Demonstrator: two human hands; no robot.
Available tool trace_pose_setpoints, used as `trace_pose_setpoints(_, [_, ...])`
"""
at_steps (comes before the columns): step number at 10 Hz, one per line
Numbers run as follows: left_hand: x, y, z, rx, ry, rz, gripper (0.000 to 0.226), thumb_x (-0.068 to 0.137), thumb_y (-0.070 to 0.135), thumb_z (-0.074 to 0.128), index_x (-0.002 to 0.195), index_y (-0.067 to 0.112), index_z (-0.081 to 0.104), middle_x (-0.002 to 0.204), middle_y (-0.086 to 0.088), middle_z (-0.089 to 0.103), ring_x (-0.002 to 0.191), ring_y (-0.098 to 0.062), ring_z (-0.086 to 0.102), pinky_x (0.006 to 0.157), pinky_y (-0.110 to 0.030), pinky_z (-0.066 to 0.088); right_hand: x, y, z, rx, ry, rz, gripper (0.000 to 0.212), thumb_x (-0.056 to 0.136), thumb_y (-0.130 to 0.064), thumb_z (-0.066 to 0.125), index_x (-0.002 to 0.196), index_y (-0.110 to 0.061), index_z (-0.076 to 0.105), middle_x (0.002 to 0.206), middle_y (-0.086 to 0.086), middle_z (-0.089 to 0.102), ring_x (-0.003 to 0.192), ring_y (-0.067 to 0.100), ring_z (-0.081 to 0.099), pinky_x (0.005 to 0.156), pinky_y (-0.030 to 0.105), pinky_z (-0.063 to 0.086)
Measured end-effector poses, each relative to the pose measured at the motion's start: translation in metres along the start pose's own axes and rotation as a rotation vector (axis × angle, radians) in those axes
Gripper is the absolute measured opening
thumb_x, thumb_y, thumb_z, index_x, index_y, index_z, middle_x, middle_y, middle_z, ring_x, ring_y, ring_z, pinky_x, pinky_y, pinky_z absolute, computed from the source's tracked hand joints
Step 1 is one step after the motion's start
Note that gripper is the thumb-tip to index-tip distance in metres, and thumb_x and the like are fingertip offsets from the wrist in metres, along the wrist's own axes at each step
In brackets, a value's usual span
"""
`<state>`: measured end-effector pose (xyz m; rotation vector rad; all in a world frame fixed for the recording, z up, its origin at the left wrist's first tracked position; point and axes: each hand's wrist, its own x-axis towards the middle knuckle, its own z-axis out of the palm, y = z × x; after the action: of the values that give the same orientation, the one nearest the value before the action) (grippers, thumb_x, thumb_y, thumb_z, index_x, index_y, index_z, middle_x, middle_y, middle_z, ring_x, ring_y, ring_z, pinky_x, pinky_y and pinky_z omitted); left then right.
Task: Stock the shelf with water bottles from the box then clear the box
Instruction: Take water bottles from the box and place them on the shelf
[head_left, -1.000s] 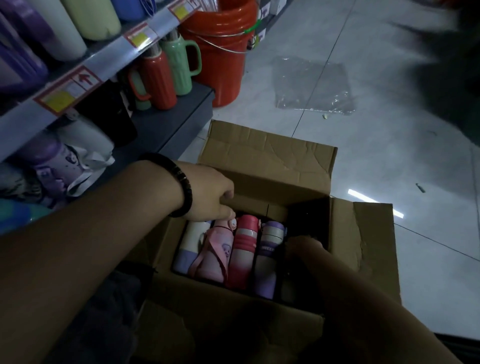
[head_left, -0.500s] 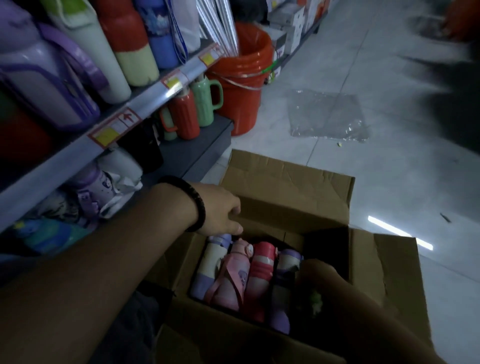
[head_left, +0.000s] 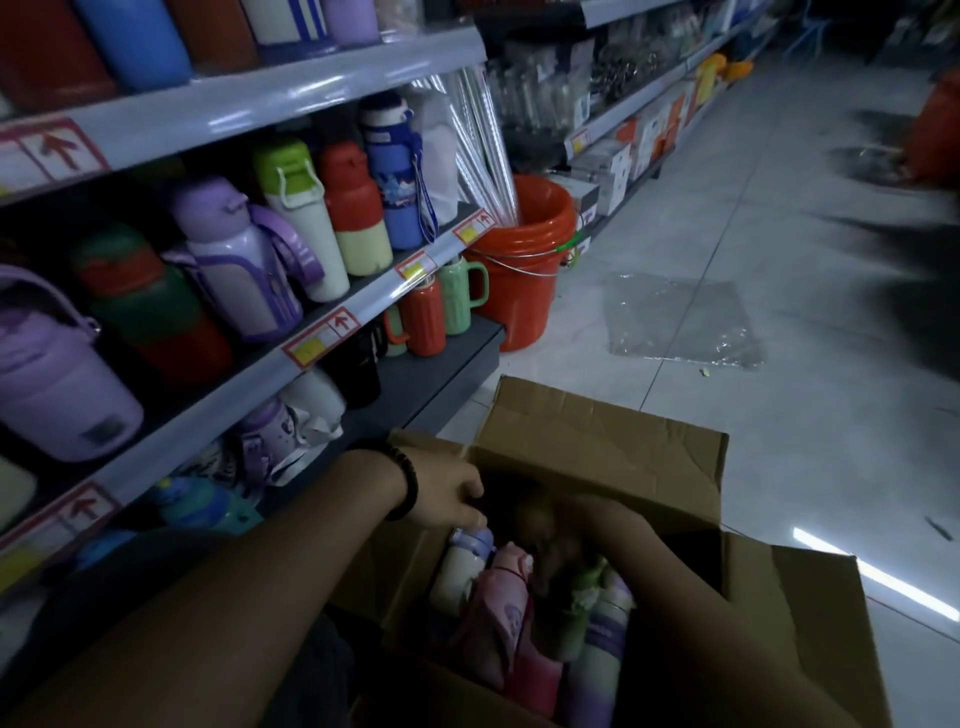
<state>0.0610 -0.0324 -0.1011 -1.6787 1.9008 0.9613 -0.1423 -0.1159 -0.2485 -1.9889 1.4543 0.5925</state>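
Dim shop aisle (head_left: 779, 249); brown cardboard box (head_left: 597, 431): cream lilac-capped bottle (head_left: 457, 571) lies cap far, just under left hand (head_left: 447, 496); right hand (head_left: 556, 532) shadowed; neither grip discernible

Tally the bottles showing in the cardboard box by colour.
white bottle with lavender cap: 1
pink bottle with strap: 1
green bottle: 1
purple bottle: 1
red bottle: 1
Total: 5 in view; the light is dim, so more may be hidden.
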Motion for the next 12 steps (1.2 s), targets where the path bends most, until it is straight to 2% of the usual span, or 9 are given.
trace_pose_setpoints(2, [0.005,-0.003,0.019,-0.199,0.147,-0.008,0.083,0.092,0.052,0.070,0.158,0.021,0.029,0.156,-0.002,0.043,0.136,-0.024,0.049,0.105,-0.036,0.046,-0.030,-0.046,-0.046,0.093,0.043,-0.149,0.062,0.098,-0.041,0.068,0.151,-0.013,0.049,0.152,0.012,0.051,0.133,0.034,0.053,0.101,0.042,0.049])
trace_pose_setpoints(3, [0.004,0.002,0.034,-0.330,0.222,0.021,0.070,0.086,0.041,0.081,0.141,0.023,0.041,0.145,-0.002,0.053,0.125,-0.022,0.055,0.097,-0.035,0.049,-0.059,-0.066,-0.070,0.122,0.029,-0.205,0.077,0.082,-0.049,0.084,0.141,-0.011,0.054,0.131,0.011,0.057,0.091,0.026,0.061,0.057,0.029,0.055])
trace_pose_setpoints(4, [0.006,0.000,0.051,-0.493,0.392,0.046,0.070,0.076,0.041,0.090,0.126,0.025,0.044,0.128,0.006,0.059,0.112,-0.013,0.059,0.090,-0.030,0.052,-0.078,-0.081,-0.083,0.243,0.103,-0.238,0.068,0.069,-0.053,0.091,0.114,-0.011,0.062,0.111,0.008,0.062,0.078,0.022,0.065,0.044,0.028,0.055])
trace_pose_setpoints(5, [0.001,-0.005,0.060,-0.613,0.661,0.055,0.077,0.067,0.044,0.094,0.124,0.031,0.045,0.118,0.019,0.056,0.103,0.000,0.058,0.082,-0.023,0.052,-0.096,-0.094,-0.095,0.197,0.221,-0.295,0.061,0.067,-0.059,0.088,0.100,-0.012,0.066,0.100,0.009,0.067,0.077,0.022,0.068,0.046,0.032,0.054])
trace_pose_setpoints(7, [-0.024,-0.008,0.053,-0.798,0.984,-0.002,0.083,0.064,0.028,0.099,0.135,0.020,0.057,0.131,0.006,0.065,0.119,-0.011,0.062,0.104,-0.034,0.051,-0.129,-0.125,-0.124,0.311,0.366,-0.367,0.071,0.065,-0.074,0.081,0.103,-0.015,0.069,0.099,0.009,0.072,0.079,0.027,0.073,0.070,0.046,0.066])
trace_pose_setpoints(8, [-0.053,-0.020,0.049,-0.787,1.126,-0.028,0.058,0.075,0.016,0.091,0.123,0.018,0.058,0.117,0.002,0.065,0.110,-0.014,0.062,0.091,-0.009,0.046,-0.155,-0.150,-0.134,0.362,0.536,-0.468,0.088,0.064,-0.080,0.080,0.122,-0.017,0.062,0.113,0.006,0.069,0.101,0.027,0.068,0.078,0.036,0.057])
trace_pose_setpoints(10, [-0.146,-0.053,0.031,-0.748,1.413,-0.071,0.071,0.077,0.020,0.085,0.138,0.011,0.052,0.125,-0.006,0.067,0.116,-0.022,0.065,0.099,-0.039,0.053,-0.193,-0.195,-0.126,0.742,0.528,-0.864,0.066,0.066,-0.041,0.097,0.119,-0.027,0.061,0.104,-0.008,0.075,0.091,0.009,0.073,0.076,0.030,0.061])
trace_pose_setpoints(11, [-0.179,-0.075,0.041,-0.885,1.498,0.008,0.064,0.078,0.018,0.089,0.132,0.021,0.055,0.122,0.000,0.070,0.117,-0.024,0.067,0.097,-0.040,0.056,-0.202,-0.232,-0.112,0.856,0.422,-0.962,0.063,0.067,-0.035,0.098,0.118,-0.030,0.063,0.103,-0.002,0.077,0.089,0.016,0.077,0.078,0.045,0.064])
trace_pose_setpoints(12, [-0.208,-0.091,0.059,-0.849,1.551,-0.159,0.075,0.068,0.020,0.092,0.132,0.019,0.051,0.108,0.014,0.065,0.102,-0.012,0.066,0.086,-0.018,0.052,-0.207,-0.273,-0.094,0.852,0.441,-1.022,0.057,0.066,-0.037,0.098,0.111,-0.037,0.062,0.096,-0.008,0.078,0.083,0.010,0.076,0.074,0.039,0.062])
